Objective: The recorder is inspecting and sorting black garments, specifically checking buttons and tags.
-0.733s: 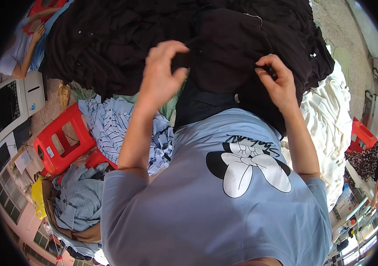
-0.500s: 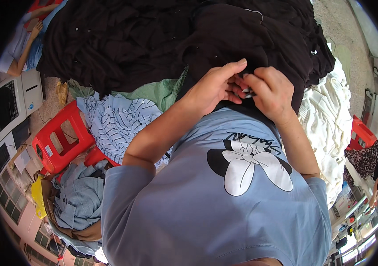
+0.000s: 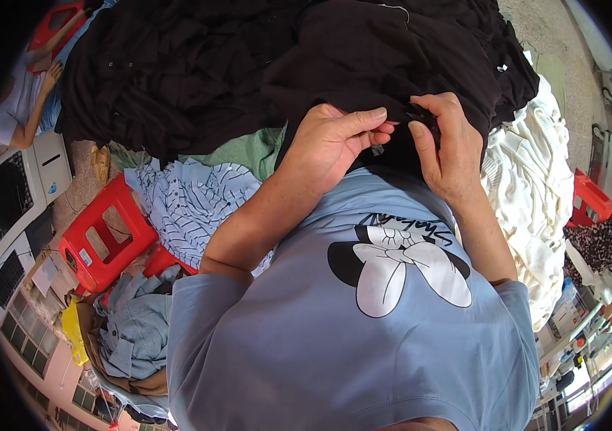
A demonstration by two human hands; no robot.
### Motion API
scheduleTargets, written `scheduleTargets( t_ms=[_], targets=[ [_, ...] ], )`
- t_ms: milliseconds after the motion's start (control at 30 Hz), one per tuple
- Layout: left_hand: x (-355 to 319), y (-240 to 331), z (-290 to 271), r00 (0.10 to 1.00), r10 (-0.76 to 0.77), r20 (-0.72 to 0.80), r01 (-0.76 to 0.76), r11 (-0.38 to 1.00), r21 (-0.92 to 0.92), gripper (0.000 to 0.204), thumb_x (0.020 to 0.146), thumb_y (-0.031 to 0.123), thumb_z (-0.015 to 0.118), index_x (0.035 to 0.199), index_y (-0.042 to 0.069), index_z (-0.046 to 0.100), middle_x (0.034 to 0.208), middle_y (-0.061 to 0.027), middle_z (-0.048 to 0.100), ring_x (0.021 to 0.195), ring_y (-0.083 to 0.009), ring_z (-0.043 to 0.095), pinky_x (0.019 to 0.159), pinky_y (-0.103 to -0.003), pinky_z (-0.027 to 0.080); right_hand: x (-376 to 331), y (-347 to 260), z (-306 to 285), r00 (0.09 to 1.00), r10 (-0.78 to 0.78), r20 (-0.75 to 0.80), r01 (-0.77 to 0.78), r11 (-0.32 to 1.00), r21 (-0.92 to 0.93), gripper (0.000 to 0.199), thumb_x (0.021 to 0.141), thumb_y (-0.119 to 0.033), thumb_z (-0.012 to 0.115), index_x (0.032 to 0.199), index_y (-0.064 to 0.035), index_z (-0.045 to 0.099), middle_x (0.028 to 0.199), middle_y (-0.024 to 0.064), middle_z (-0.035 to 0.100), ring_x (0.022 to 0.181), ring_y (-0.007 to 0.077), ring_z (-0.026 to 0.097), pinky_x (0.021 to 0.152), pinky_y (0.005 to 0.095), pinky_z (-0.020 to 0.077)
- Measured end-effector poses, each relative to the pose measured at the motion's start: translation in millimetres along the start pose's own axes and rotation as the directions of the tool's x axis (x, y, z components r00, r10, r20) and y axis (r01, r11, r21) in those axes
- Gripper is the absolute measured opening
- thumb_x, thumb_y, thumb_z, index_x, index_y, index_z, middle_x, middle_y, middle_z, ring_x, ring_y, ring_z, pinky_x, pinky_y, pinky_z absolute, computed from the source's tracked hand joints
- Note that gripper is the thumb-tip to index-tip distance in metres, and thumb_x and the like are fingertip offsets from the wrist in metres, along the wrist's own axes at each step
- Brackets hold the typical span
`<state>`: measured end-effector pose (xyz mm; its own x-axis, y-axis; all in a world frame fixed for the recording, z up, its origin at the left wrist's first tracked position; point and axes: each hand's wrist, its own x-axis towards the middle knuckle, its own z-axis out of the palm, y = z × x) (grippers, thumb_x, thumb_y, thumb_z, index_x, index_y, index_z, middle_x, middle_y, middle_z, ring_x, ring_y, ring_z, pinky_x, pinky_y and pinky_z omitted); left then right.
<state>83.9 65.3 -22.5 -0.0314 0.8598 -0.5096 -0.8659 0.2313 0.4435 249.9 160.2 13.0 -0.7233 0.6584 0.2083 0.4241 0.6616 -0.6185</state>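
A black garment (image 3: pixel 371 50) lies spread in front of me, its near part reaching my lap. My left hand (image 3: pixel 331 136) pinches an edge of it between thumb and fingers. A small pale bit (image 3: pixel 377 150) shows just below those fingertips. Close by on the right, my right hand (image 3: pixel 451 147) is curled, thumb and forefinger a little apart at their tips. Between them sits a small dark pointed thing (image 3: pixel 414 113), mostly lost against the black cloth, so its kind cannot be made out.
More black clothes (image 3: pixel 169 72) are heaped at the far left. White knitwear (image 3: pixel 529 187) is piled at right. Beside my left arm are a blue striped shirt (image 3: pixel 191 201), a red stool (image 3: pixel 108 233) and blue-grey clothing (image 3: pixel 133 327). Another person's arm (image 3: pixel 44 86) shows at far left.
My hands have drawn apart slightly, and the right thumb and forefinger have spread. The left fingers have closed into a pinch. The whole view has shifted a little.
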Motion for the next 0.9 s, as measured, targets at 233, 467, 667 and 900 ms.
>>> scheduleTargets(
  t_ms=[233,467,667,900],
  targets=[
    [1,2,0,1.0,0.025,-0.012,-0.025,1.0,0.018,0.021,0.087,0.009,0.067,0.087,-0.012,0.068,0.085,-0.0193,0.068,0.081,-0.0215,0.064,0.078,-0.031,0.052,6,2,-2,0.998,-0.058,0.004,0.058,0.998,0.028,0.022,0.085,-0.014,0.066,0.104,-0.0052,0.063,0.091,0.0071,0.06,0.075,0.0232,0.062,0.06,0.0298,0.0488],
    [1,1,0,0.999,0.046,-0.017,-0.044,0.995,0.086,0.021,0.086,0.009,0.068,0.087,-0.011,0.068,0.085,-0.0183,0.068,0.079,-0.0203,0.065,0.076,-0.03,0.053,12,4,-1,0.998,-0.057,0.033,0.052,0.992,0.115,0.016,0.083,-0.009,0.068,0.098,-0.005,0.066,0.088,0.0059,0.061,0.073,0.0233,0.063,0.061,0.0296,0.0494],
    [1,2,-1,0.999,0.047,-0.009,-0.046,0.99,0.13,0.022,0.086,0.01,0.068,0.088,-0.011,0.068,0.084,-0.0185,0.068,0.077,-0.0196,0.065,0.076,-0.03,0.053,12,10,-1,0.988,-0.147,0.04,0.145,0.989,0.039,0.018,0.079,-0.008,0.07,0.096,-0.006,0.067,0.088,0.005,0.062,0.077,0.0225,0.063,0.062,0.0296,0.0494],
    [4,-3,0,0.997,0.058,-0.043,-0.054,0.995,0.079,0.02,0.086,0.008,0.067,0.087,-0.012,0.068,0.083,-0.0188,0.068,0.078,-0.0209,0.066,0.076,-0.03,0.053,8,7,3,0.986,-0.163,-0.031,0.162,0.986,-0.039,0.021,0.078,-0.008,0.07,0.099,-0.0073,0.066,0.088,0.0045,0.061,0.077,0.0217,0.062,0.062,0.03,0.0492]
  ],
)
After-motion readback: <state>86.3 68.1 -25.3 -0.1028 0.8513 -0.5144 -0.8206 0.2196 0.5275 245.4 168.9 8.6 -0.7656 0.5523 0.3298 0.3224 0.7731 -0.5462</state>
